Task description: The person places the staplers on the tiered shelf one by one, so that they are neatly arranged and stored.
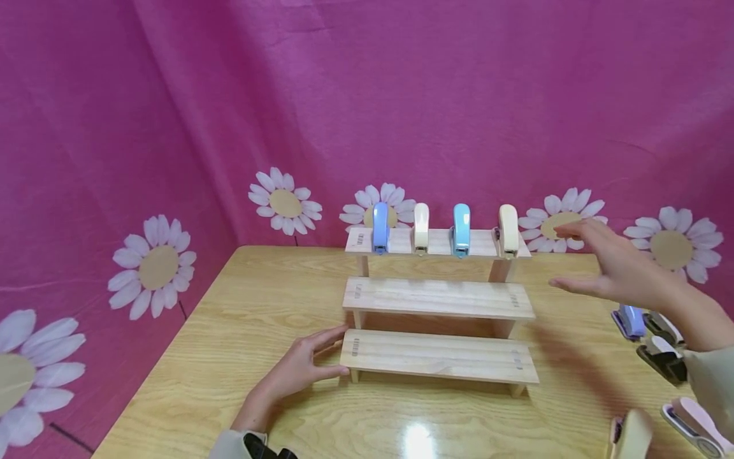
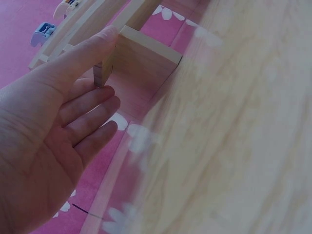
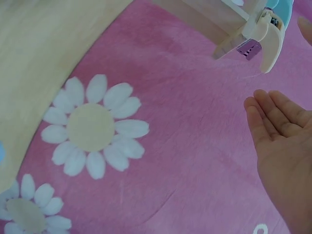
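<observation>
A three-step wooden rack (image 1: 438,354) stands on the table. My left hand (image 1: 298,366) holds the left end of its lowest step, thumb at the front corner and index finger at the back one. In the left wrist view the thumb lies against the wood while the other fingers hang loosely below. Four staplers line the top step: violet-blue (image 1: 380,228), cream (image 1: 421,228), light blue (image 1: 461,229) and another cream one (image 1: 508,229) at the right end. Off that end my right hand (image 1: 625,268) is raised, thumb and fingers apart, holding nothing.
More staplers lie on the table (image 1: 275,299) at the right: a purple one (image 1: 632,320), a black-and-white pair, a cream one (image 1: 633,435) and a pink one (image 1: 696,424). A pink cloth (image 1: 436,95) with daisies hangs behind the table and along its left.
</observation>
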Motion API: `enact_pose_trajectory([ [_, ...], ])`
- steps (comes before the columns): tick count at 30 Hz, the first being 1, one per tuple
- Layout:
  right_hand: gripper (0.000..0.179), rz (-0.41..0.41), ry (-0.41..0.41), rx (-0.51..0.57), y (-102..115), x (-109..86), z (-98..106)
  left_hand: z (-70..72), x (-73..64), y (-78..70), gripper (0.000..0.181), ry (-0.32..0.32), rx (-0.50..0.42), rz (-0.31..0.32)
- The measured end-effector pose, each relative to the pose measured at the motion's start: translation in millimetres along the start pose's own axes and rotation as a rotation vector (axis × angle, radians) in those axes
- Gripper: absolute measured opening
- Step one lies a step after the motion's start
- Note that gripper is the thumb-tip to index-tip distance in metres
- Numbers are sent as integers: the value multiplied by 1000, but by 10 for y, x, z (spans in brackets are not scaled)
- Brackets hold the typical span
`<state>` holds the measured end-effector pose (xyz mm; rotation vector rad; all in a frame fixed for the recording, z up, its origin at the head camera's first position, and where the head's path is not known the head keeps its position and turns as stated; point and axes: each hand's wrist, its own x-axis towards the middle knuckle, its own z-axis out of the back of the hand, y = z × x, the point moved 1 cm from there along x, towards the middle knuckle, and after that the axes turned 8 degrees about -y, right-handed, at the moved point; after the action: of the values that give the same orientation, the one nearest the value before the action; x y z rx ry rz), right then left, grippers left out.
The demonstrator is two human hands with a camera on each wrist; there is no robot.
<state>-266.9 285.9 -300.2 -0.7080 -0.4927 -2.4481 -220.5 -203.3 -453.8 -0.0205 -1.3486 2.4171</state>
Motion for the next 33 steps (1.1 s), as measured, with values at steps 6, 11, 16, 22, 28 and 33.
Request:
enact_pose_trajectory([
  [6, 84, -12, -38, -69, -32, -377, 35, -5, -1, 10, 76, -1, 5, -2],
  [11, 84, -3, -82, -118, -59, -703, 40, -7, -2, 21, 76, 2, 6, -5],
  [16, 87, 19, -151, -91, -78, -1023, 26, -2, -4, 16, 77, 4, -3, -10],
  [22, 95, 35, -208, -29, -75, -1379, 4, 15, 5, -12, 77, -1, 8, -23],
  [28, 97, -40, -212, -62, -30, -1763, -74, 21, 12, -18, 76, -8, 10, -22],
  [33, 100, -178, -135, -213, 64, -2017, -166, 7, -5, -20, 76, -2, 13, -21],
])
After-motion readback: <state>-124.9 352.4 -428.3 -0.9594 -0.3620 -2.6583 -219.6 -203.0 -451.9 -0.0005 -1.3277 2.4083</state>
